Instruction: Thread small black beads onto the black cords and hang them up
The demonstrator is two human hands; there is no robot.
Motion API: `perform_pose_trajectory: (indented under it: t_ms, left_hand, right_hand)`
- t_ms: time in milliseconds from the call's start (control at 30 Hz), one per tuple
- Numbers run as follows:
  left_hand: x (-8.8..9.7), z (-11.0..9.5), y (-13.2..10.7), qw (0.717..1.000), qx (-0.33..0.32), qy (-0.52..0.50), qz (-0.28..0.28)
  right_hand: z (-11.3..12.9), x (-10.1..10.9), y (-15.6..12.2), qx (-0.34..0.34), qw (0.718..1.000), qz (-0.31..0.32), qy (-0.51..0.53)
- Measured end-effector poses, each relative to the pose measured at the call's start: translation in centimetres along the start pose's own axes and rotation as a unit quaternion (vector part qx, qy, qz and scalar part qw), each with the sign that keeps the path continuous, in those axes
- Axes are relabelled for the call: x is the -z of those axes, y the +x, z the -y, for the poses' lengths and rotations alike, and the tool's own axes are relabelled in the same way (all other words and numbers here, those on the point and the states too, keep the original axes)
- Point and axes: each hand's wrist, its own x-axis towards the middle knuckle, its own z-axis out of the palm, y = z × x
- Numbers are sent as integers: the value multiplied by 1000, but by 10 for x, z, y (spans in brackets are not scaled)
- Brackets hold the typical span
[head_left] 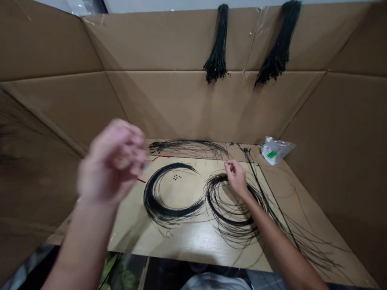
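Note:
My left hand is raised in the air at the left, blurred by motion, fingers curled together; what it holds, if anything, does not show. My right hand rests low over the right coil of thin black cords, fingers pinched on a cord. A second coil of black cords lies in an arc at the middle of the wooden board. A few small black beads sit inside that arc.
Cardboard walls enclose the work area on three sides. Two bundles of black cords hang over the back wall. A loose sheaf of cords lies at the back. A small plastic bag with a green label sits at the right rear.

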Motion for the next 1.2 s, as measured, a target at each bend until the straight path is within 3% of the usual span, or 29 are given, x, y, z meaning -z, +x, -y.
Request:
perform_pose_trajectory:
  t_ms: [67, 133, 200, 267, 367, 500, 700, 933, 1200]
  left_hand:
    - [-25, 53, -9, 994, 82, 38, 56]
    - [-39, 115, -21, 982, 157, 68, 78]
    - [-46, 173, -32, 976, 192, 71, 78]
    - [-48, 219, -41, 975, 205, 67, 59]
    - [-52, 260, -50, 970, 226, 66, 54]
    - [-57, 278, -60, 959, 262, 67, 86]
    - [-58, 285, -68, 944, 294, 87, 117]
    - [-61, 283, -74, 941, 261, 169, 131]
    - [-52, 271, -66, 930, 194, 243, 198]
  right_hand:
    - [12, 6, 8, -3, 996, -78, 43]
    - [25, 7, 11, -31, 990, -101, 95]
    - [37, 3, 8, -82, 979, -34, 182]
    - [44, -6, 0, -134, 950, 49, 276]
    - [48, -24, -15, -212, 911, 76, 346]
    - [50, -37, -28, -270, 883, 71, 377]
    - [50, -37, -34, -287, 883, 77, 363]
    - [46, -36, -42, -281, 885, 84, 362]
    - [49, -35, -48, -280, 891, 108, 342]
